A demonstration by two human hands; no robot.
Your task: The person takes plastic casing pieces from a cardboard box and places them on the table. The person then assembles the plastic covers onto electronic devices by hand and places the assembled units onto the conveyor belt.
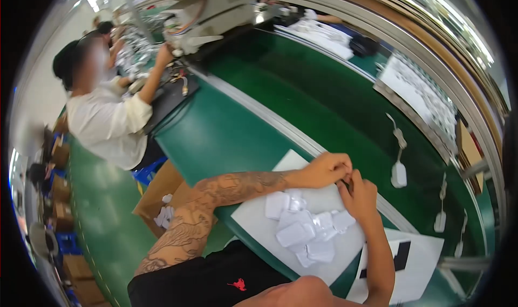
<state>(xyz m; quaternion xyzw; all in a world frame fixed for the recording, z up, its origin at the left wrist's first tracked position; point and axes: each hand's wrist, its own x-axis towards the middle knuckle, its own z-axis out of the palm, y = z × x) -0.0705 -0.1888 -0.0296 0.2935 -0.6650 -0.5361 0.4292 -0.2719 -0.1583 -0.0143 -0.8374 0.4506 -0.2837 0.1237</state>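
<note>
My left hand (324,169), at the end of a tattooed forearm, is closed with its fingertips pinched. Right against it, my right hand (361,196) is closed too, fingers bent toward the left fingertips. Anything between them is too small or hidden to make out. Below both hands lies a pile of white plastic adapter-like housings (297,228), some with a shiny, clear look. They rest on a white sheet (251,215) on the green worktop (216,129).
Beyond a metal rail (286,126), a green conveyor belt (324,99) carries white adapters with bundled cables (399,174). A paper with black marks (421,258) lies at right. A cardboard box (156,199) holds white pieces. A co-worker in a light shirt (108,123) sits at left.
</note>
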